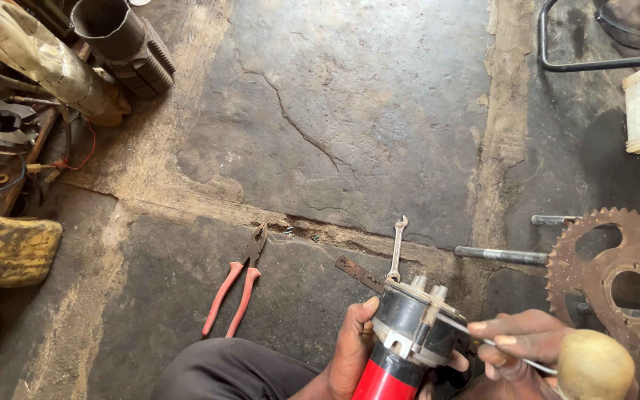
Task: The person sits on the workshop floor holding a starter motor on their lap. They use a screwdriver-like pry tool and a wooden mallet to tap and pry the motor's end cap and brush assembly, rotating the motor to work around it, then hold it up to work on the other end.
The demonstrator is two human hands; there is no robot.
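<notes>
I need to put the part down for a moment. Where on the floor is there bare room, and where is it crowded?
The widest bare patch is the cracked slab beyond the pliers and wrench. Another lies left of the pliers, before the yellow block. It is crowded right by the sprocket and rod, and top left among the scrap parts.
</notes>
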